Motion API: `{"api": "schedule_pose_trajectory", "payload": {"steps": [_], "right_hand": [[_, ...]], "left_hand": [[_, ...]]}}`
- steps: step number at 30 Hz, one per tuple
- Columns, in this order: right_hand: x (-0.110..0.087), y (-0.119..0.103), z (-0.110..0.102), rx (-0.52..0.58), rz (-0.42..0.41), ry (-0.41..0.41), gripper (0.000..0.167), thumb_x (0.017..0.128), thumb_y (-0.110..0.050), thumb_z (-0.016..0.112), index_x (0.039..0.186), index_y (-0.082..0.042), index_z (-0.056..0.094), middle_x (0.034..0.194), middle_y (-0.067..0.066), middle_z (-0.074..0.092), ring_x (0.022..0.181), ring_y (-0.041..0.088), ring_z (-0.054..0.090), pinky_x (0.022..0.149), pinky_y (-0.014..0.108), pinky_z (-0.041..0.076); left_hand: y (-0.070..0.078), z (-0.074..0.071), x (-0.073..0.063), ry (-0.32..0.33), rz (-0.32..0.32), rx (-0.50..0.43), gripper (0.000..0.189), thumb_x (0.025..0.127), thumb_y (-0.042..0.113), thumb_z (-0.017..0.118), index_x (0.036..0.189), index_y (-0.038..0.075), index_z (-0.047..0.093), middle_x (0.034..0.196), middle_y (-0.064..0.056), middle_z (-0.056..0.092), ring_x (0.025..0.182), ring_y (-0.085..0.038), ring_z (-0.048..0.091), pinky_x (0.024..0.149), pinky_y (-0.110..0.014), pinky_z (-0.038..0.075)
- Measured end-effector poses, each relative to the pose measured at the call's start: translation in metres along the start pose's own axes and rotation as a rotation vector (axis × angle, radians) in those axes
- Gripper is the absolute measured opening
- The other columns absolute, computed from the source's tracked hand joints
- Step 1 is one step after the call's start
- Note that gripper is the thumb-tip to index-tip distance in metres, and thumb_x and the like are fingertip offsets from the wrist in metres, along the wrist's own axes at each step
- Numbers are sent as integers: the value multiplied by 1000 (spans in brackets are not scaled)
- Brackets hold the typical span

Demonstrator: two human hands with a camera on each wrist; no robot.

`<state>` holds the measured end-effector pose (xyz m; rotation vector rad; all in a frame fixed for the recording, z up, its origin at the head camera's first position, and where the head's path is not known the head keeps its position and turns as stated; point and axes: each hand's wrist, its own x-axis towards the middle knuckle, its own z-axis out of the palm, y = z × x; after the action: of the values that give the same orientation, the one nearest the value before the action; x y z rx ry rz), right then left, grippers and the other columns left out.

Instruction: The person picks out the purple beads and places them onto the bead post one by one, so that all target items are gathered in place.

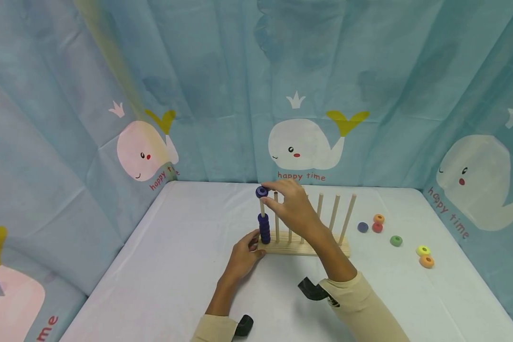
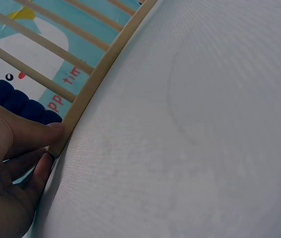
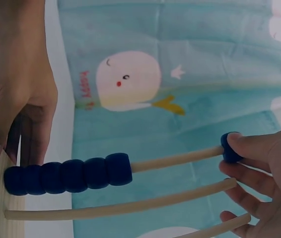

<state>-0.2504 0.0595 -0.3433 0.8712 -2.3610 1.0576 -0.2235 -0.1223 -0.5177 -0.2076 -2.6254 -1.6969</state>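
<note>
A wooden base (image 1: 282, 248) with a row of upright pegs stands on the table. On its leftmost peg (image 3: 175, 159) sits a stack of several dark blue beads (image 1: 264, 229). My right hand (image 1: 297, 209) pinches one more blue bead (image 3: 231, 148) between thumb and fingers, right at the top of that peg. My left hand (image 1: 241, 256) grips the left end of the base, its thumb (image 2: 51, 133) on the front edge and its fingers curled behind. The other pegs (image 3: 120, 207) in view carry no beads; some are partly hidden by my right hand and forearm.
Loose beads lie on the white table (image 1: 175, 266) to the right of the base: a blue bead (image 1: 363, 227), a red bead (image 1: 377, 227), a green bead (image 1: 396, 241), a yellow bead (image 1: 422, 250) and two orange ones. A blue whale-print curtain (image 1: 222, 95) surrounds the table.
</note>
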Motion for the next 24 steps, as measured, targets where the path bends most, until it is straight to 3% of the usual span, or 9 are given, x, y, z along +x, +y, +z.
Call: {"api": "schedule_pose_trajectory", "payload": {"steps": [15, 24], "right_hand": [[2, 0, 4, -17, 33, -15, 38, 90, -24, 71, 126, -11, 65, 120, 0, 65, 116, 19, 53, 97, 43, 46], [-1, 2, 0, 6, -37, 43, 35, 89, -21, 73, 122, -13, 67, 113, -1, 67, 108, 15, 56, 91, 37, 48]], "left_hand": [[1, 2, 1, 5, -5, 11, 62, 88, 8, 70, 145, 9, 45, 137, -8, 55, 123, -22, 54, 100, -28, 47], [0, 1, 1, 10, -4, 2, 62, 88, 8, 70, 145, 10, 45, 136, -9, 56, 122, -22, 55, 100, -30, 47]]}}
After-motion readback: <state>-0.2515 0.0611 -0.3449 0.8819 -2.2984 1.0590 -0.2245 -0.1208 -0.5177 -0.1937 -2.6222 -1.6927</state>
